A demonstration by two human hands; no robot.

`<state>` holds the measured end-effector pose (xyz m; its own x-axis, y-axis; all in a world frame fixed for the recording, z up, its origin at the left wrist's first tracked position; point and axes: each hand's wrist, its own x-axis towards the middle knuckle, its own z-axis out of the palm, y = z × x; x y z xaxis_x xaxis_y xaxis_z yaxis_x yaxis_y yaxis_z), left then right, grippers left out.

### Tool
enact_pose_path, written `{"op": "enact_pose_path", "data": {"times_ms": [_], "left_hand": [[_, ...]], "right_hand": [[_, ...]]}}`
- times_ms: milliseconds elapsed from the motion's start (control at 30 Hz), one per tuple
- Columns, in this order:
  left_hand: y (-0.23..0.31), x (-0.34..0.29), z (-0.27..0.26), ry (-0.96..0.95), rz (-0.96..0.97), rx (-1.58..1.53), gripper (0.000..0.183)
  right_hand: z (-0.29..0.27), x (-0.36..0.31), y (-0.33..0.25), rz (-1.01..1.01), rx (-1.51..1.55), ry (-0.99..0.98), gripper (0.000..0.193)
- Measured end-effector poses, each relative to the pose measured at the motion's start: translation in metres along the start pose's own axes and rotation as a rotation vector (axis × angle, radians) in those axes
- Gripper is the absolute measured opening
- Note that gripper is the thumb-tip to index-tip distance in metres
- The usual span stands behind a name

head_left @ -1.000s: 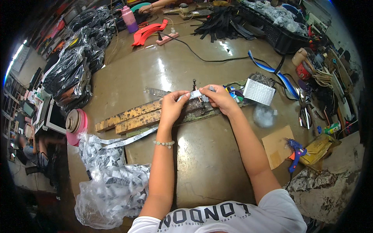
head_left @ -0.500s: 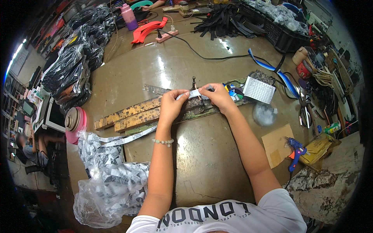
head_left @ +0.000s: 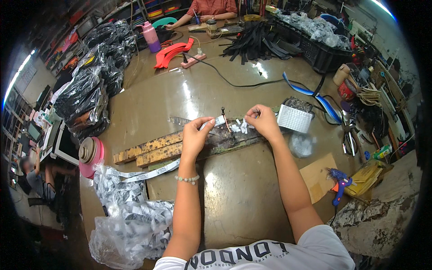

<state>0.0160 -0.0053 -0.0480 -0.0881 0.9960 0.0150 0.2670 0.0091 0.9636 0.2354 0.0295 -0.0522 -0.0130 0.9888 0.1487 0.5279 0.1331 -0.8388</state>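
My left hand pinches the end of a white label strip, just left of an upright metal post with a thin orange-looking wire. Apart from it, to the right, my right hand has its thumb and fingers pressed together; anything between them is too small to make out. Small white label pieces lie scattered between the hands. Beneath both hands runs a worn yellow and dark wooden bar. More printed label strip trails left of my left wrist.
Plastic bags of labels lie at the near left, beside a pink reel. A glue gun and cardboard are at the right. A black cable crosses the table. Across it, a person in a striped top sits.
My right hand has moved right, away from my left hand, and the strip's end is now in the left hand alone. Scattered white pieces now show between them. The view has tilted up slightly.
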Motion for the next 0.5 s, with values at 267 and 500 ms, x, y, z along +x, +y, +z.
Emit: {"op": "enact_pose_path", "data": {"times_ms": [267, 500], "left_hand": [[0.026, -0.015, 0.021, 0.026, 0.272, 0.017, 0.025], [0.004, -0.003, -0.008, -0.195, -0.031, -0.035, 0.022]], "right_hand": [[0.003, -0.02, -0.043, -0.028, 0.507, -0.32, 0.026], [-0.011, -0.003, 0.001, 0.293, 0.683, -0.309, 0.019]]}}
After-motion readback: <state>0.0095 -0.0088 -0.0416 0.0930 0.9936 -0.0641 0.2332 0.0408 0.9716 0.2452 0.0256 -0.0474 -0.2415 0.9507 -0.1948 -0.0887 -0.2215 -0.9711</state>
